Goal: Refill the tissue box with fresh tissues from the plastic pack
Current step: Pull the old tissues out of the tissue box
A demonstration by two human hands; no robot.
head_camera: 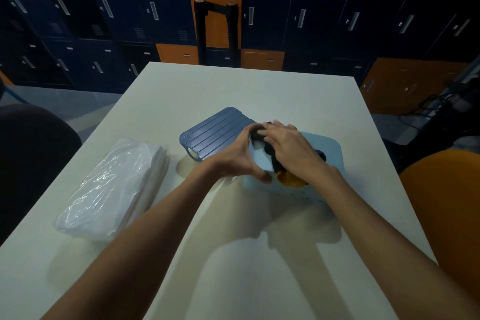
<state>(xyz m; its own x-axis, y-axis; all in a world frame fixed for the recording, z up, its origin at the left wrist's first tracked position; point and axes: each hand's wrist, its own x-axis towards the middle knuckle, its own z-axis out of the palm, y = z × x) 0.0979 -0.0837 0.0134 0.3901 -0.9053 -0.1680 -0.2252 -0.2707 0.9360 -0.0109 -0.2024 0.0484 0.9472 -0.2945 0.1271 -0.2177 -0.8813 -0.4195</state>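
Tissue box (330, 148) sits right of centre on the table (233, 86), its left end clasped by the left hand (233, 158), thumb near, fingers far. The right hand (288, 145) covers a black-and-orange piece (288, 180) on top; I cannot tell if it grips. The plastic pack (114, 187) lies well apart, left.

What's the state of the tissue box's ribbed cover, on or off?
Off. The ribbed cover lies flat on the table beside the tissue box, which the left hand grips and the right hand rests on.
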